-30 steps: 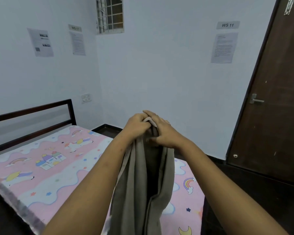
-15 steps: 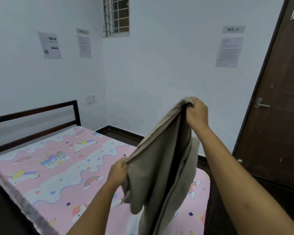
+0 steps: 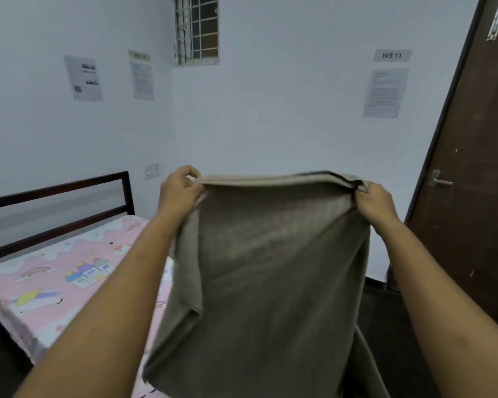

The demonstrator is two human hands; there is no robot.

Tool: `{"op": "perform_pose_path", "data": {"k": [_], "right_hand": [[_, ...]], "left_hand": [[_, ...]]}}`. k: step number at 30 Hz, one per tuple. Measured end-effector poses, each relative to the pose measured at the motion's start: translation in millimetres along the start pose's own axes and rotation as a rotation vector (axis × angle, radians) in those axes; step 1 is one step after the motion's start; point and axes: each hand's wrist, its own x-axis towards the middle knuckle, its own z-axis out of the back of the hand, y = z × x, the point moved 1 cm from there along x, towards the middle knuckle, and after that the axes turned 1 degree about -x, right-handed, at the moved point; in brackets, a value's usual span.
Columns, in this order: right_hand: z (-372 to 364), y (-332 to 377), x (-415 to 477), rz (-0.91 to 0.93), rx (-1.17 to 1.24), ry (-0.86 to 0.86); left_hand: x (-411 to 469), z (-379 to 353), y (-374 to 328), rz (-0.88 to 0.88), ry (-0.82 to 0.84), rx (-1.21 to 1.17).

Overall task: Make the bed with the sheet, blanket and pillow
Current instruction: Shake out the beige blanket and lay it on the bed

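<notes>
Head view, hands: A person's left hand and right hand, held well apart at the same height, each pinch a top corner of a grey-brown blanket, fingers curled round the bunched edge.
Head view, blanket: It hangs from that taut top edge in front of the person, above the near part of the bed. The layered top edge and a loose flap on the left suggest it is not fully opened.
Why held so: Stretching the edge wide and high seems meant to let the cloth fall open before it is spread over the bed.
Head view, bed: A pink cartoon-print sheet already covers the mattress, with the dark headboard against the left wall.
Task stage: Judged as the blanket step, with the sheet done.
Hidden: The hanging blanket screens the bed's near right part and the floor by the door. Its lower end runs out of frame.
Not seen: No pillow appears anywhere in frame.
Hard to tell: The fingertips are buried in the folds, and motion blur softens the top edge.
</notes>
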Motion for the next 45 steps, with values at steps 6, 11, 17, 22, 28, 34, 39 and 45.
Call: {"op": "perform_pose_path", "data": {"k": [6,11,17,22,28,34,39,45], "right_hand": [[-7.1,-1.3,-7.5,-0.091,0.256,-0.139],[-17.4,3.1,-15.7,-0.099,0.308,-0.176],[-10.0,12.3,-11.4,-0.048,0.369,-0.153],[-12.1,14.4,-14.3,-0.059,0.452,-0.099],[2.7,5.1,-9.3,-0.098,0.467,-0.231],[-1.2,-7.8,-8.8,-0.031,0.487,-0.145],[-38.0,10.1,-43.8,0.370,-0.127,0.482],[-64.3,-5.6,-129.6,0.696,-0.378,0.863]], "left_hand": [[-6.9,20.0,33.7,0.057,0.586,0.885],[-27.5,34.6,59.8,0.159,0.260,0.578],[-31.4,30.8,36.9,0.397,0.077,-0.353],[-17.6,21.7,32.8,0.552,-0.021,-0.807],[-0.6,-0.7,10.0,0.602,-0.175,-1.148],[4.7,-24.4,-12.8,0.582,-0.258,-1.320],[9.2,-30.5,-37.1,0.643,-0.317,-1.488],[25.1,-26.1,-54.5,0.601,-0.303,-1.305]]}}
